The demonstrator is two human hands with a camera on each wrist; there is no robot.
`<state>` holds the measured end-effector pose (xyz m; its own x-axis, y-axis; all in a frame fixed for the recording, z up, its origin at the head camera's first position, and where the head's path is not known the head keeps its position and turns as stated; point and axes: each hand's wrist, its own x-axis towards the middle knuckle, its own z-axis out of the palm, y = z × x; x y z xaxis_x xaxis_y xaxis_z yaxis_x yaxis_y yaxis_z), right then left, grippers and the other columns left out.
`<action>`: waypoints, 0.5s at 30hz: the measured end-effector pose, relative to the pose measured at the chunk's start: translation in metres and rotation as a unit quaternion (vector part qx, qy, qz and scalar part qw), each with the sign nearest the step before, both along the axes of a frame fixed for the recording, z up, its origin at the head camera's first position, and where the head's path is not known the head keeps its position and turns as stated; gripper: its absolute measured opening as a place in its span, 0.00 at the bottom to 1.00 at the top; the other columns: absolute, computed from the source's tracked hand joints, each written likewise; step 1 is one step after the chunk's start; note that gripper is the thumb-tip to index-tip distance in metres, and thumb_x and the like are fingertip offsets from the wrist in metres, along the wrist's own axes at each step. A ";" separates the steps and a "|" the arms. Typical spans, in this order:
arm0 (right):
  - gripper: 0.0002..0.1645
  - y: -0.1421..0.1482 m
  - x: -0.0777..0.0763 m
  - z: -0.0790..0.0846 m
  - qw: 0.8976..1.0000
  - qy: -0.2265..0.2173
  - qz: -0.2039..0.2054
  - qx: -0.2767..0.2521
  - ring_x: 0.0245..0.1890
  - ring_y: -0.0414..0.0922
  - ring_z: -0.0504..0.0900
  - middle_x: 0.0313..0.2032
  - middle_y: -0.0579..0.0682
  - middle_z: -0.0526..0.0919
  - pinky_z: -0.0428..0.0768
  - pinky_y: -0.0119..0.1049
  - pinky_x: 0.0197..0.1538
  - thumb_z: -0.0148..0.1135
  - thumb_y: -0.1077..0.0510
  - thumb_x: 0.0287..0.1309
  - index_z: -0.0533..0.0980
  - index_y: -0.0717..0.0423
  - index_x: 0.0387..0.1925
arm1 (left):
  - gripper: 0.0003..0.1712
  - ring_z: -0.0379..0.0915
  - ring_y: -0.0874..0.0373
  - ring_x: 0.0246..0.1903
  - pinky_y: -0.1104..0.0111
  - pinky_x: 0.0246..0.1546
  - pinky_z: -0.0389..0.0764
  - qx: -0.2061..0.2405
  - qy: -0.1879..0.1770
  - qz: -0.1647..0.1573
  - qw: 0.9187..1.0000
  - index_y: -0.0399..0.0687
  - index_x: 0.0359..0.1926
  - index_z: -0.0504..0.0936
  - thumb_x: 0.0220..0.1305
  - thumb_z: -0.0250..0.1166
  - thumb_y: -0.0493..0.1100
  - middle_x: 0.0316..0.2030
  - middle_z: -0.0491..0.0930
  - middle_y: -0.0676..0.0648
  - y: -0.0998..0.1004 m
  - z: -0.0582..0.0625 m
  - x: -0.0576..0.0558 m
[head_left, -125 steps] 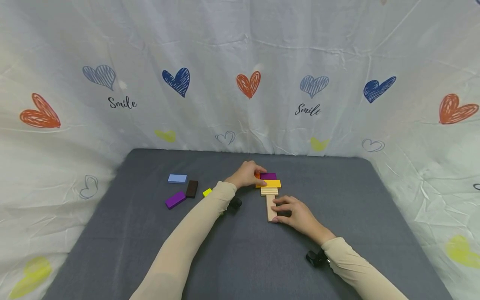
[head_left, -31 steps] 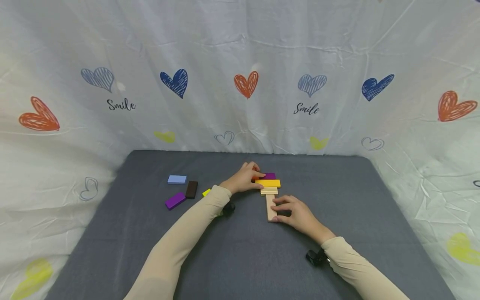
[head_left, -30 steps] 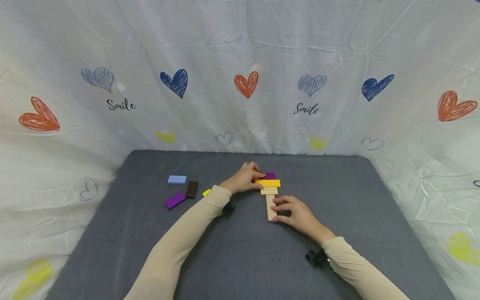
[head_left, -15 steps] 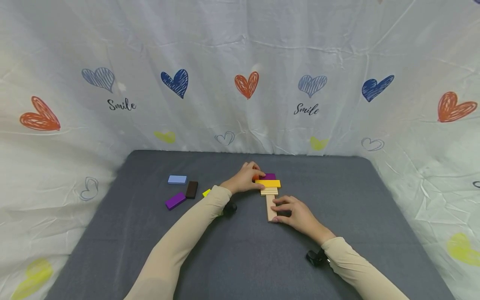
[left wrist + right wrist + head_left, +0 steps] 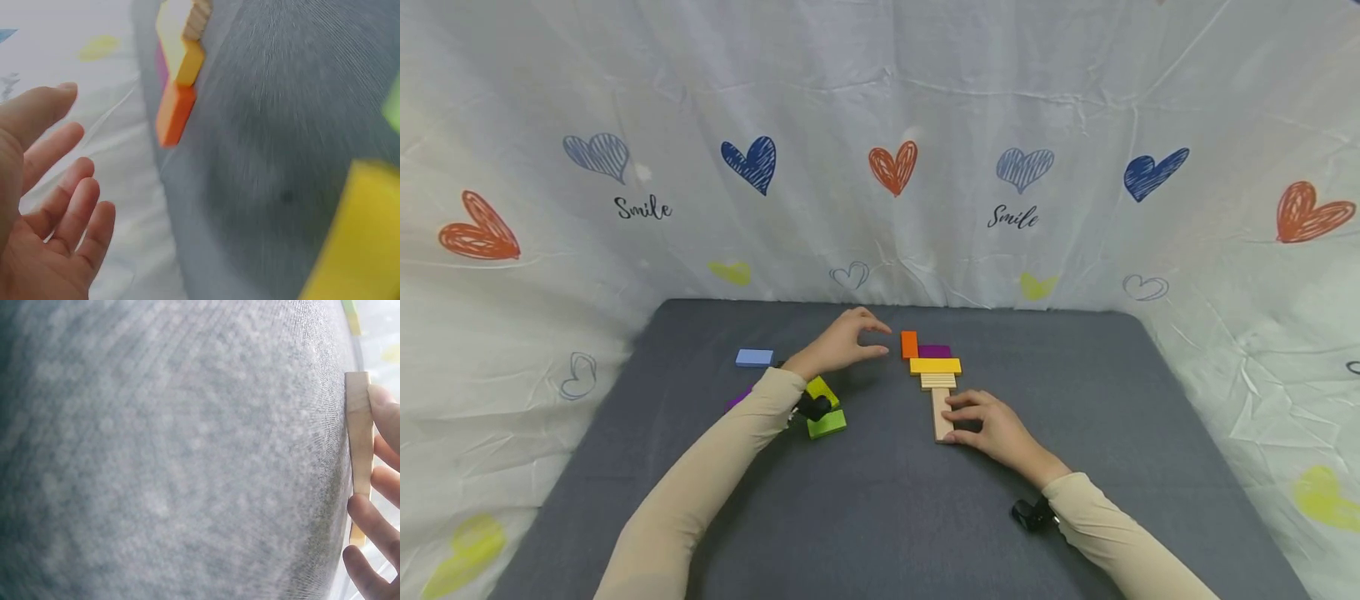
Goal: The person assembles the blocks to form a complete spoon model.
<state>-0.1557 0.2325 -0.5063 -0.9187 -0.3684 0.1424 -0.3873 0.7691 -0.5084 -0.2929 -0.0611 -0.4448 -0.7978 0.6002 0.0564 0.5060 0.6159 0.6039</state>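
Note:
My left hand (image 5: pixel 842 343) hovers left of the block figure, fingers spread and thumb apart, holding nothing. Nearest to it lies an orange block (image 5: pixel 909 345), lengthwise beside a purple block (image 5: pixel 934 351). In front of these comes an amber-yellow block (image 5: pixel 936 367), then a ribbed wooden piece (image 5: pixel 938 381), then a plain wooden block (image 5: pixel 942 412) pointing toward me. On that plain block rest the thumb and relaxed fingers of my right hand (image 5: pixel 996 429), along its right side. The right wrist view shows the thumb (image 5: pixel 382 400) touching the wooden block (image 5: pixel 359 434) near its end.
Left of the figure, a yellow block (image 5: pixel 823 392) and a lime-green block (image 5: pixel 827 423) lie under my left wrist. A light-blue block (image 5: pixel 754 357) sits farther left. Another purple block (image 5: pixel 737 400) is mostly hidden by the sleeve. A white curtain (image 5: pixel 880 250) hangs behind the table.
My left hand lets go of the orange block and draws back to the left. The orange block now shows fully beside the purple one. My right hand keeps its place on the wooden block.

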 end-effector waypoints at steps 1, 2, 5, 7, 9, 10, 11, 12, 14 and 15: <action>0.24 0.000 0.000 0.000 1.000 0.000 0.001 -0.001 0.58 0.44 0.79 0.56 0.41 0.82 0.77 0.47 0.62 0.75 0.45 0.49 0.85 0.43 0.50 | 0.22 0.70 0.43 0.58 0.53 0.59 0.74 0.007 -0.006 0.004 1.000 0.52 0.58 0.82 0.65 0.68 0.51 0.56 0.74 0.43 -0.010 0.004 0.002; 0.24 0.000 0.000 0.001 1.000 0.002 0.001 -0.002 0.58 0.45 0.79 0.56 0.42 0.82 0.77 0.48 0.62 0.76 0.45 0.49 0.85 0.43 0.50 | 0.21 0.70 0.44 0.57 0.53 0.59 0.75 0.015 -0.007 0.009 1.000 0.52 0.57 0.82 0.65 0.68 0.50 0.56 0.74 0.43 -0.021 0.006 0.004; 0.25 0.000 0.000 0.001 1.000 0.005 0.002 -0.004 0.58 0.45 0.79 0.56 0.42 0.82 0.77 0.48 0.61 0.76 0.45 0.48 0.85 0.43 0.50 | 0.21 0.71 0.44 0.56 0.51 0.59 0.76 0.038 -0.006 0.021 0.999 0.53 0.58 0.81 0.65 0.67 0.50 0.55 0.74 0.42 -0.054 0.012 0.011; 0.25 0.000 0.001 0.000 1.000 0.007 0.002 -0.005 0.58 0.45 0.79 0.56 0.42 0.82 0.77 0.48 0.61 0.76 0.45 0.48 0.85 0.43 0.50 | 0.21 0.72 0.46 0.55 0.51 0.58 0.77 0.042 0.003 0.036 0.998 0.54 0.58 0.81 0.65 0.68 0.51 0.54 0.75 0.44 -0.075 0.014 0.018; 0.25 0.000 0.001 0.000 1.000 0.003 0.000 -0.007 0.58 0.44 0.79 0.56 0.41 0.82 0.77 0.48 0.61 0.76 0.45 0.48 0.85 0.43 0.50 | 0.22 0.72 0.46 0.54 0.51 0.57 0.77 0.048 0.007 0.052 0.998 0.54 0.58 0.81 0.64 0.68 0.51 0.54 0.75 0.44 -0.096 0.013 0.027; 0.26 0.000 0.001 0.000 1.000 0.002 0.000 -0.007 0.58 0.44 0.78 0.56 0.41 0.82 0.77 0.48 0.61 0.76 0.45 0.48 0.85 0.42 0.51 | 0.22 0.72 0.46 0.54 0.51 0.56 0.77 0.048 0.011 0.059 0.997 0.54 0.58 0.81 0.64 0.68 0.51 0.54 0.75 0.44 -0.107 0.011 0.031; 0.26 0.000 0.001 0.000 1.000 0.001 -0.001 -0.008 0.58 0.44 0.78 0.56 0.40 0.82 0.77 0.48 0.61 0.76 0.45 0.48 0.85 0.42 0.51 | 0.22 0.72 0.46 0.54 0.51 0.55 0.77 0.047 0.014 0.067 0.997 0.54 0.58 0.80 0.64 0.68 0.51 0.54 0.75 0.45 -0.117 0.010 0.036; 0.26 0.000 0.001 0.000 1.000 0.000 -0.002 -0.008 0.58 0.44 0.78 0.56 0.40 0.82 0.77 0.48 0.61 0.76 0.45 0.48 0.85 0.42 0.51 | 0.22 0.72 0.47 0.53 0.51 0.54 0.77 0.045 0.016 0.074 0.996 0.54 0.59 0.80 0.64 0.68 0.51 0.53 0.76 0.46 -0.126 0.007 0.040; 0.26 0.000 0.001 0.000 1.000 0.002 -0.003 -0.009 0.58 0.44 0.78 0.56 0.40 0.82 0.77 0.48 0.61 0.76 0.45 0.48 0.85 0.42 0.51 | 0.24 0.73 0.46 0.53 0.51 0.53 0.77 0.046 0.021 0.087 0.995 0.53 0.59 0.80 0.64 0.69 0.50 0.53 0.77 0.45 -0.145 0.003 0.047; 0.26 0.000 0.001 0.000 1.000 0.004 -0.003 -0.008 0.58 0.44 0.78 0.56 0.40 0.82 0.77 0.48 0.61 0.76 0.45 0.48 0.85 0.42 0.51 | 0.24 0.73 0.46 0.52 0.51 0.52 0.77 0.047 0.024 0.093 0.994 0.52 0.60 0.79 0.63 0.69 0.50 0.52 0.77 0.44 -0.154 0.000 0.051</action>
<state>-0.1542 0.2320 -0.5067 -0.9195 -0.3609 0.1557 -0.3871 0.7626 -0.5182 -0.2424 -0.2149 -0.4453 -0.8899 0.4323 0.1455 0.4176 0.6435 0.6415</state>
